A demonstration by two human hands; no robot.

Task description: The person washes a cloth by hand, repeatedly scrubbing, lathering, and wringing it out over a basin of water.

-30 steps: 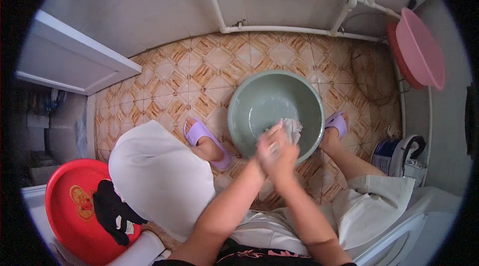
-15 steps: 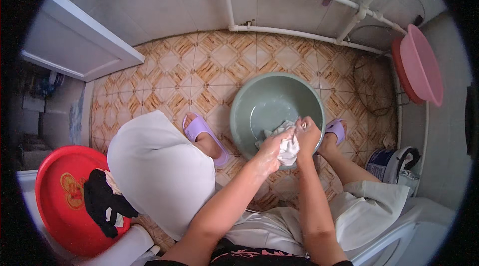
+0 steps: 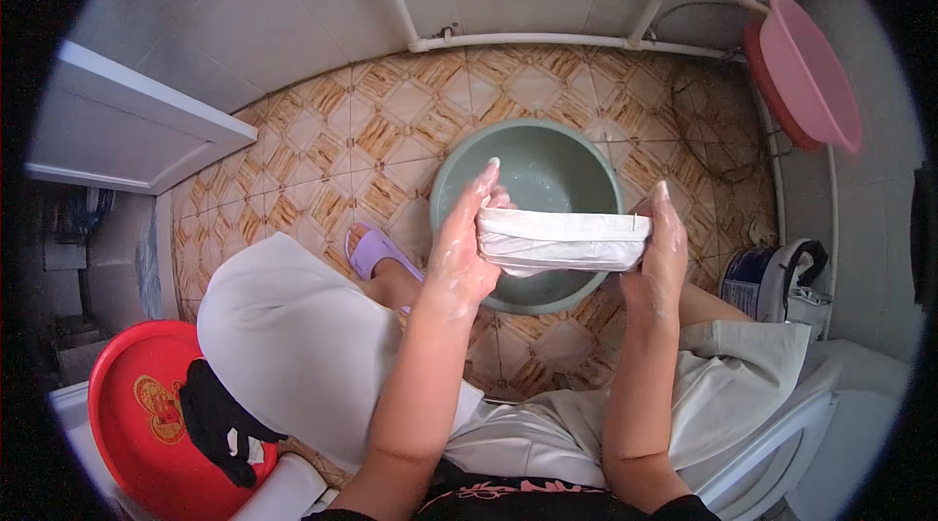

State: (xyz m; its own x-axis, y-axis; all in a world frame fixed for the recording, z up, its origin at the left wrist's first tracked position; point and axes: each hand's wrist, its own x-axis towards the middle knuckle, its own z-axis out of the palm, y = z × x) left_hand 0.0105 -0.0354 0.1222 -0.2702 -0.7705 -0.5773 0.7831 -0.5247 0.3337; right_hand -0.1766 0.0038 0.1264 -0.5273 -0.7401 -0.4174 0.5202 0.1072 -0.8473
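A wet white cloth garment (image 3: 564, 240) is stretched taut from side to side, with a band along its far edge. My left hand (image 3: 463, 252) grips its left end, thumb raised and soapy suds on the skin. At the other end my right hand (image 3: 663, 252) holds on in the same way, also with foam on it. Some of the fingers are hidden inside or behind the cloth. Beneath it, on the floor between my feet, stands a grey-green basin (image 3: 547, 169), its near part covered by the garment.
A red basin (image 3: 127, 414) with black and white clothing (image 3: 217, 423) sits at the lower left. Pink basins (image 3: 809, 72) hang at the right wall above a blue-and-white container (image 3: 750, 277). White pipes (image 3: 547, 40) run along the far wall; a white door (image 3: 137, 121) stands at left.
The bunched cloth has been lifted out of the basin and pulled wide between my hands, which have moved apart. The view has shifted slightly.
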